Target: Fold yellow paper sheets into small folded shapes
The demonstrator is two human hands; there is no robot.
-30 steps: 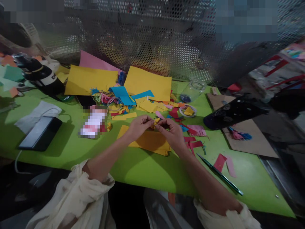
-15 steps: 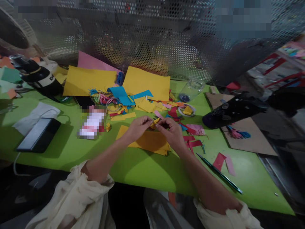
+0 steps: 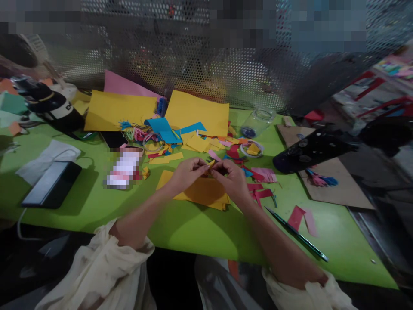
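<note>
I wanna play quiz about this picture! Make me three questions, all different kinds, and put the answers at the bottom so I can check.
1. True or false: the left hand and the right hand pinch one small yellow piece between them.
2. Pick one. What lies on the cardboard?
a) the jar
b) the tassel
c) the fan
3. Fill in the colour: the pen lies on the ____ table.

Key:
1. True.
2. b, the pink and blue tassel.
3. Green.
</note>
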